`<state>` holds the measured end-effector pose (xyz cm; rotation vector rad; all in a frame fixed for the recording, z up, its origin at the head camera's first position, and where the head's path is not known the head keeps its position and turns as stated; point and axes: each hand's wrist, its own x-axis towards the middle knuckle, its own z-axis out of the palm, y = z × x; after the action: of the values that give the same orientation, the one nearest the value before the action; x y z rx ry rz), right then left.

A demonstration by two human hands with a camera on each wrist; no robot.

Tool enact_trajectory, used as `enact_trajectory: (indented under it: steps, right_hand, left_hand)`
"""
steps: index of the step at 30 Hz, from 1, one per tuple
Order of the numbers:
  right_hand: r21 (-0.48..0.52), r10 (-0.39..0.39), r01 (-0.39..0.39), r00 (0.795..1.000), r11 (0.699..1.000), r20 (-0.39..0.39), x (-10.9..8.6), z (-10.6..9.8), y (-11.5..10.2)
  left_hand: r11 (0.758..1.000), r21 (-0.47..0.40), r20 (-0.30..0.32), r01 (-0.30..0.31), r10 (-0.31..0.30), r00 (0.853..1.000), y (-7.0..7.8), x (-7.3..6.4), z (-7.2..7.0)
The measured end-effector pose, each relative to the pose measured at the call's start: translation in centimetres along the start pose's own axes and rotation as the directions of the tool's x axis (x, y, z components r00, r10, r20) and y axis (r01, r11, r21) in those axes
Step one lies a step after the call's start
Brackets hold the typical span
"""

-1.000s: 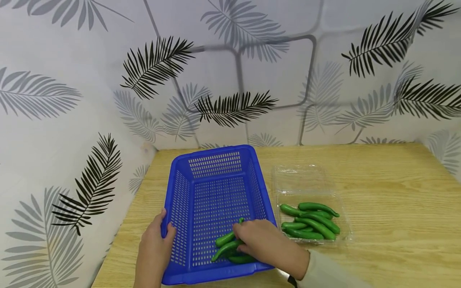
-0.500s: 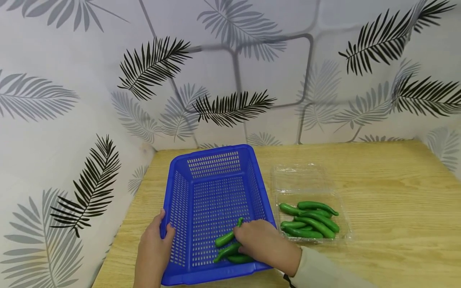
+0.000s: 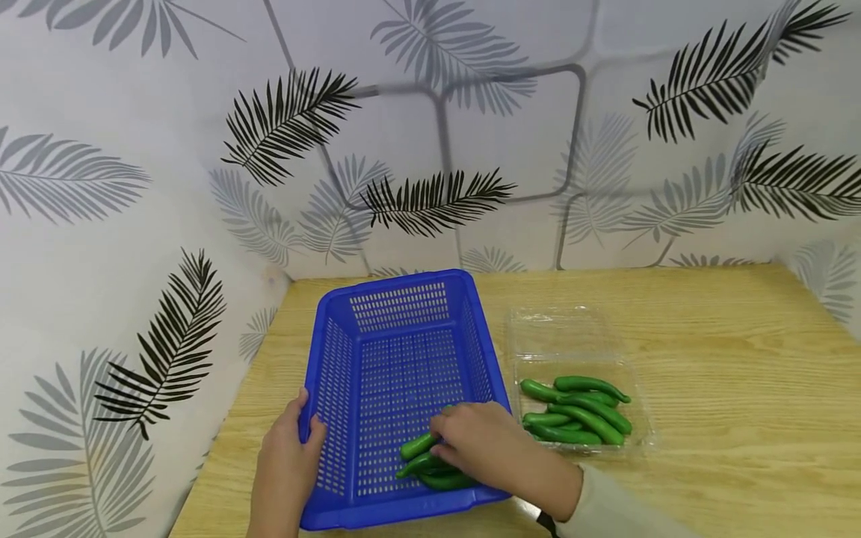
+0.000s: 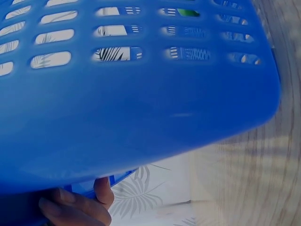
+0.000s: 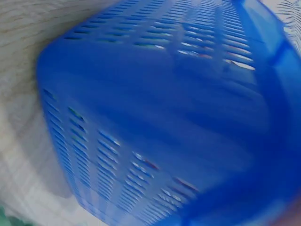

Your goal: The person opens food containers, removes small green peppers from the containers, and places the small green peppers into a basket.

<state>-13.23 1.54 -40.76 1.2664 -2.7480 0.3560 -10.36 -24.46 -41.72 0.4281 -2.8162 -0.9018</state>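
Observation:
A blue perforated plastic basket [image 3: 412, 366] stands on the table. My left hand [image 3: 285, 452] grips its left rim, thumb on the inner side; in the left wrist view, fingers [image 4: 77, 207] show beyond the basket's wall. Several long green chili peppers [image 3: 430, 469] lie in the basket's near right corner. My right hand [image 3: 480, 444] reaches over the right rim with fingers curled on these peppers, hiding part of them. To the right, a clear plastic clamshell box [image 3: 642, 418] lies with its lid folded back, and several more green chili peppers [image 3: 581, 411] rest in it.
The wooden table [image 3: 733, 373] extends to the right of the clamshell box. A wall [image 3: 605, 149] with a leaf pattern rises behind the table and along its left side. In the right wrist view, the basket's outer wall [image 5: 155, 108] fills most of the picture.
My right hand has shifted slightly upward and left over the peppers, covering the pepper tip that stuck out above it. The left hand stays on the rim.

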Motion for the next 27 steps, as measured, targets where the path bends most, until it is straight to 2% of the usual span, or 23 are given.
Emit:
enact_trajectory:
  steps: [3, 6, 10, 14, 17, 22, 27]
  right_hand:
    - [0.055, -0.018, 0.023, 0.996, 0.998, -0.090, -0.7, -1.2, 0.2]
    - [0.079, -0.011, 0.027, 0.980, 0.997, -0.198, -1.7, -2.1, 0.9]
    - [0.056, 0.036, -0.018, 0.945, 0.998, -0.324, -3.1, -3.2, 2.3]
    - [0.041, 0.090, -0.081, 0.923, 0.996, -0.373, -4.5, -4.0, 4.1]
    - [0.038, 0.152, -0.148, 0.925, 0.988, -0.349, -5.7, -4.1, 5.5]
    - [0.033, 0.270, -0.270, 0.931, 0.962, -0.246, -7.8, -3.5, 7.8]
    - [0.022, 0.363, -0.365, 0.917, 0.931, -0.167, -9.7, -2.7, 9.6]
  left_hand:
    - [1.000, 0.003, 0.002, 0.006, -0.006, 1.000, 0.0, 0.0, 0.0]
    - [1.000, 0.002, 0.000, 0.006, -0.006, 1.000, 0.0, -0.1, 0.0]
    - [1.000, 0.003, -0.007, -0.001, 0.001, 1.000, 0.0, -0.1, 0.0]
    - [1.000, 0.003, -0.009, -0.003, 0.003, 1.000, 0.0, -0.1, -0.1]
    - [1.000, 0.006, -0.004, 0.002, -0.002, 1.000, 0.0, -0.1, -0.1]
    - [1.000, 0.006, 0.002, 0.006, -0.006, 1.000, 0.1, 0.0, -0.1]
    - [1.000, 0.003, 0.002, 0.003, -0.003, 1.000, 0.1, 0.1, 0.0]
